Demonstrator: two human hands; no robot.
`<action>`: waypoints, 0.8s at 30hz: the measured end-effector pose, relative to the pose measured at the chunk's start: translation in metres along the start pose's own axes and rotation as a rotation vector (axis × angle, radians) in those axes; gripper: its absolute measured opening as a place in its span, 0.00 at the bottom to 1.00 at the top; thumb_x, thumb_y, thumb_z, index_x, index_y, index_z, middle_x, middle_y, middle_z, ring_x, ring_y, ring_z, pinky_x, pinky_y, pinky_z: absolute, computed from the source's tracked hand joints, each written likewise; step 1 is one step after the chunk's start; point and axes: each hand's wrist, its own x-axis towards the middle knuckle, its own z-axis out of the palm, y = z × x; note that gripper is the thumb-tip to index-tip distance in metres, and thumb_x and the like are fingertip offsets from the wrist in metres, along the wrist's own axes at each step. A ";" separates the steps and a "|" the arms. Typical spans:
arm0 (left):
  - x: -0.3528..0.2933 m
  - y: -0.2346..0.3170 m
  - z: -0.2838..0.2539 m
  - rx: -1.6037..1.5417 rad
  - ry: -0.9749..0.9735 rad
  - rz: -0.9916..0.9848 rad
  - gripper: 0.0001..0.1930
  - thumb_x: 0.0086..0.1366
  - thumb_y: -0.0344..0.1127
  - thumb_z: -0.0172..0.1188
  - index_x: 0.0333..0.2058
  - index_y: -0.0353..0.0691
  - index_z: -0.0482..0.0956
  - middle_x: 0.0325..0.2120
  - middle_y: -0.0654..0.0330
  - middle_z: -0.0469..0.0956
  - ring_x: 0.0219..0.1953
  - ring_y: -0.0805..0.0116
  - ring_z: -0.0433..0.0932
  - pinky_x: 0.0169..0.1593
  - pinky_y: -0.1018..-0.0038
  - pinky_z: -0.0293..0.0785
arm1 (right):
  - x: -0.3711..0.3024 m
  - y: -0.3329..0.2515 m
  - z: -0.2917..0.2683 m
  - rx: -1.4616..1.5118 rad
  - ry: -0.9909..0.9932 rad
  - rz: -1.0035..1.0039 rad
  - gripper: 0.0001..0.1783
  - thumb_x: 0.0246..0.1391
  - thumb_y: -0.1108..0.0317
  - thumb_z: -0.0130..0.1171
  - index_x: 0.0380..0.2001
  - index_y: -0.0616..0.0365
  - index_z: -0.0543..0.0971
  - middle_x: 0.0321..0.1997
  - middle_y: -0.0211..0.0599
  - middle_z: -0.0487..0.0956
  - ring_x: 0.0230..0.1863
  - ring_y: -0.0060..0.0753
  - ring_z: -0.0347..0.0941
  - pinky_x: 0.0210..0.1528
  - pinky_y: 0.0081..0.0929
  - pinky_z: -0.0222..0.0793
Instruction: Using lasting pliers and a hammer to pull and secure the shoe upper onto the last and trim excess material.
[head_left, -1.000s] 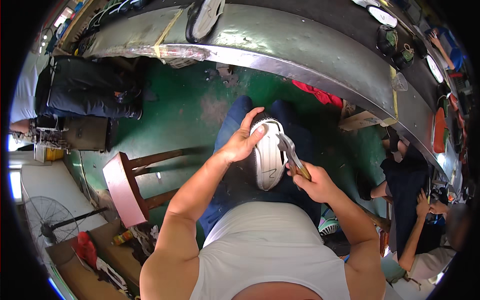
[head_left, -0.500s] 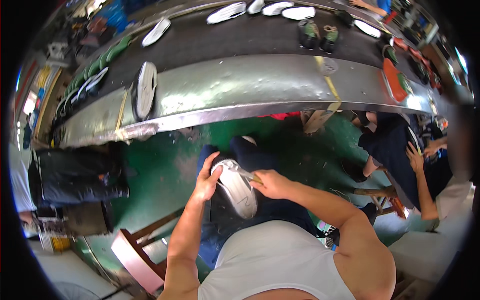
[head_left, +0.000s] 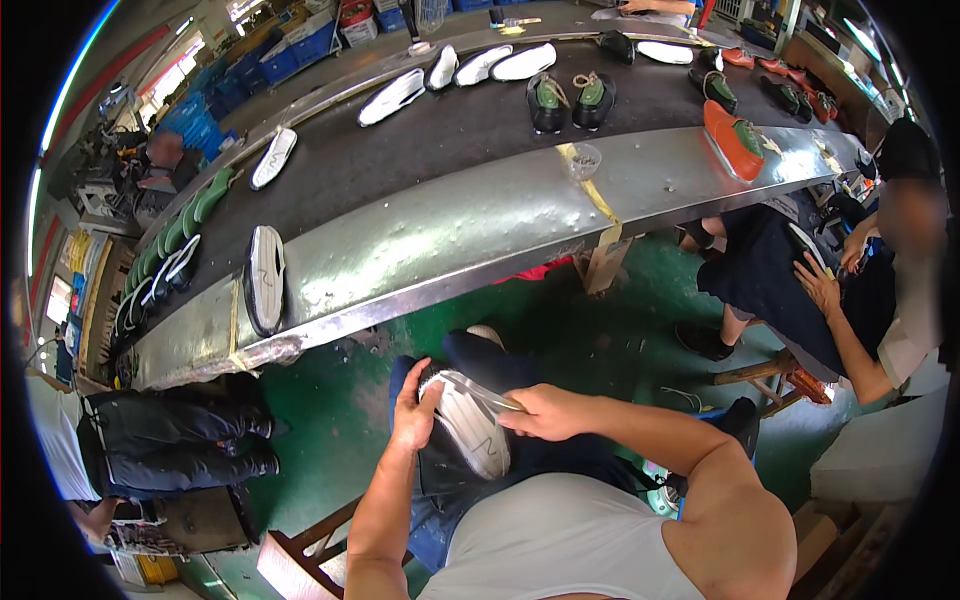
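Observation:
A shoe (head_left: 474, 435) rests sole up on my lap, its white underside showing a dark wavy line and its dark upper along the edge. My left hand (head_left: 413, 408) is closed round the shoe's far end, thumb over the rim. In my right hand (head_left: 545, 411) is a slim pale tool (head_left: 480, 391), long and blade-like; its exact kind does not show. The tool slants across the far end of the sole, close to my left fingers. My right fist hides most of its handle.
Ahead runs a dark conveyor belt (head_left: 330, 180) with a metal edge (head_left: 420, 225). White-soled shoes (head_left: 266, 278), black-green shoes (head_left: 592, 100) and an orange shoe (head_left: 733, 140) lie along it. A co-worker (head_left: 830, 290) sits at the right; another person (head_left: 180, 430) stands at the left.
The view has shifted, showing more beyond the belt. My left hand still grips the shoe. The tool in my right hand now lies more along the sole's far rim.

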 end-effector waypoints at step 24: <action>0.037 -0.098 -0.016 0.101 0.511 -0.111 0.19 0.75 0.46 0.47 0.37 0.35 0.77 0.31 0.58 0.79 0.26 0.63 0.77 0.32 0.68 0.74 | 0.045 0.117 0.013 0.380 0.034 -0.069 0.27 0.54 0.74 0.60 0.59 0.58 0.71 0.38 0.25 0.78 0.32 0.14 0.71 0.26 0.16 0.68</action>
